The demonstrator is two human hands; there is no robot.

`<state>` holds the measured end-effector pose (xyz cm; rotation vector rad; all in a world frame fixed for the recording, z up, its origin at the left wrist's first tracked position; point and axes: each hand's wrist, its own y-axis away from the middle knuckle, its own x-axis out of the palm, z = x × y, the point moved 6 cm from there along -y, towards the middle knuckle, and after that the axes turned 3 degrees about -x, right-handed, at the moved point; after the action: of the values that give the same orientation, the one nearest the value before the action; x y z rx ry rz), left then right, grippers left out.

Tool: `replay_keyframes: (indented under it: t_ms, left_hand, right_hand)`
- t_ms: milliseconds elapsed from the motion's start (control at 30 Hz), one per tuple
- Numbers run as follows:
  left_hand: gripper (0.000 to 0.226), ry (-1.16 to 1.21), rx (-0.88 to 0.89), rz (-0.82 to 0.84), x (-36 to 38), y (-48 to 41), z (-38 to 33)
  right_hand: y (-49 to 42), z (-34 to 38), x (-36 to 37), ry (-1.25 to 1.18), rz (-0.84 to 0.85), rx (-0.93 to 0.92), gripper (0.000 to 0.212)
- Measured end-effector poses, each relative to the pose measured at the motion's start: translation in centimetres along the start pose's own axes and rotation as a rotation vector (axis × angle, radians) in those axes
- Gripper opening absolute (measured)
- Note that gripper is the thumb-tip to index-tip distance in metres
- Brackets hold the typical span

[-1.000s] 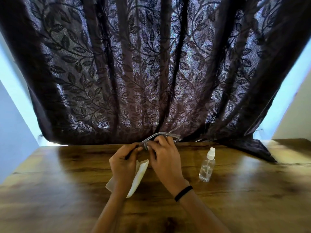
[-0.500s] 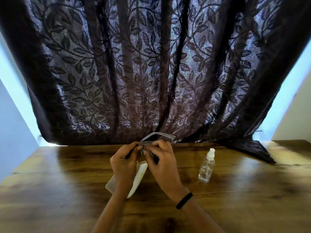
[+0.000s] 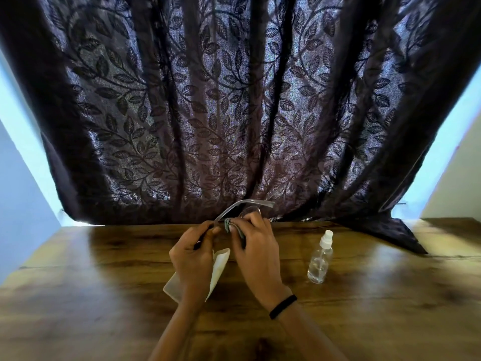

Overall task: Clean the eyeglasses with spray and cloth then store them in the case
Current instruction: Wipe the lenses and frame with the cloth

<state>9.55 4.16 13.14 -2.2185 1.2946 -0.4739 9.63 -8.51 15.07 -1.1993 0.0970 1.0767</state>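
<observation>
Nearest me, a wooden table (image 3: 104, 295) runs under both forearms, and I see a black band (image 3: 283, 306) on the right wrist. Just beyond, the left hand (image 3: 192, 256) has its fingers curled, pinching one side of the eyeglasses (image 3: 243, 204), with a thin dark piece showing between the fingers. Beneath that hand a white case (image 3: 221, 264) lies on the table, partly hidden by the wrist. The right hand (image 3: 256, 251) sits close beside the left, its fingers bent around a grey-green cloth (image 3: 229, 226) that it presses to the glasses. The glasses are held above the table at both hands' fingertips, one pale temple arm arching away. To the right of the right hand, well apart, a clear spray bottle (image 3: 320, 261) stands upright. Behind everything hangs a dark leaf-patterned curtain (image 3: 234, 100).
</observation>
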Motion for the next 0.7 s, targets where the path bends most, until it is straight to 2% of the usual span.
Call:
replay_keyframes:
  t_ms: [200, 333, 400, 467, 567, 700]
  left_hand:
    - [0.036, 0.029, -0.04, -0.033, 0.1, 0.1, 0.1]
    - [0.036, -0.001, -0.007, -0.021, 0.0, -0.2, 0.6]
    - [0.035, -0.012, 0.018, -0.006, -0.1, -0.3, 0.6]
    - [0.033, -0.014, 0.037, 0.013, -0.2, -0.5, 0.7]
    - [0.029, 0.008, 0.026, 0.042, -0.2, -0.7, 1.1]
    - [0.023, 0.028, -0.02, 0.103, 0.4, -0.6, 1.3]
  right_hand:
    - [0.7, -0.3, 0.5, -0.453, 0.063, 0.097, 0.021]
    - [0.4, -1.5, 1.3, -0.698, 0.241, 0.26, 0.018]
    - [0.3, -2.6, 1.2, -0.77, 0.273, 0.346, 0.016]
    - [-0.1, -4.1, 0.5, -0.752, 0.177, 0.4, 0.019]
    - [-1.3, -6.5, -1.1, -0.598, -0.007, 0.425, 0.011]
    - [-2.5, -7.4, -2.1, -0.347, -0.064, 0.287, 0.02]
